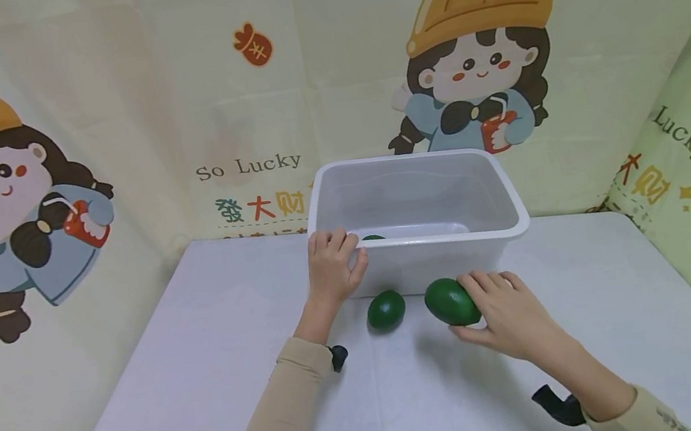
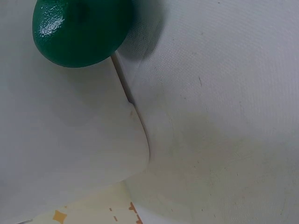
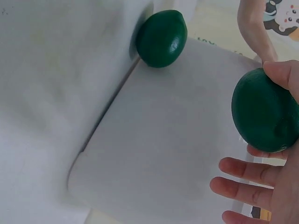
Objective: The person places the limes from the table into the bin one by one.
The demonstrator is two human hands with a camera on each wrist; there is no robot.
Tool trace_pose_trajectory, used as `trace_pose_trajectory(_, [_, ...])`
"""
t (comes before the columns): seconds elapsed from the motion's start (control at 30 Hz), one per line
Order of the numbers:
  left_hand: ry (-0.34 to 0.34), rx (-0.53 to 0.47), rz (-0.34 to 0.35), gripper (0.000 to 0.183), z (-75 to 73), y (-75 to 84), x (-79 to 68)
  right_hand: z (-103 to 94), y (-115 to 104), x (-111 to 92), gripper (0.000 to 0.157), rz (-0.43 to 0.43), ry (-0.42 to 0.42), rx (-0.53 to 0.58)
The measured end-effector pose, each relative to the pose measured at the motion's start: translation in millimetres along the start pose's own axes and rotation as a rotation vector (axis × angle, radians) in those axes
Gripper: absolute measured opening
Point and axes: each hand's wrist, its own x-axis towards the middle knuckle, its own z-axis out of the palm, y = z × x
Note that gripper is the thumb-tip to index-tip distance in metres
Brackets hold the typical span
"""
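A white plastic bin [image 1: 434,262] stands toward the back of the table. My left hand [image 1: 330,271] grips its rim at the front left corner, fingers over the edge. In my right hand [image 1: 513,313], a glossy dark green oval fruit [image 1: 451,302] is held between thumb and fingers, just in front of the bin. The right wrist view shows the thumb on one side of this fruit [image 3: 264,112], with several fingers spread below. A second green fruit [image 1: 386,311] lies on the table against the bin's front. Inside the bin, only the top of another green thing [image 1: 373,237] shows.
The table [image 1: 164,395] has a pale cover. Behind it hangs a printed cloth [image 1: 226,106] with cartoon figures and lettering, and similar cloth lines both sides. Black straps [image 1: 559,408] show at both wrists.
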Motion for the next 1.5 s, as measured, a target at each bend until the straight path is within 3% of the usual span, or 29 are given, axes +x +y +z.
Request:
trace_pose_trajectory(1.13, [0.021,-0.008,-0.009,0.030,2.4,-0.2,-2.4,-25.2,8,25,0.074,0.008,0.053,0.021])
trace_pose_trajectory(1.5, [0.089,-0.016,0.009,0.027,3.5,-0.1,-1.2,-34.9,12,36,0.069,0.046,0.049,0.022])
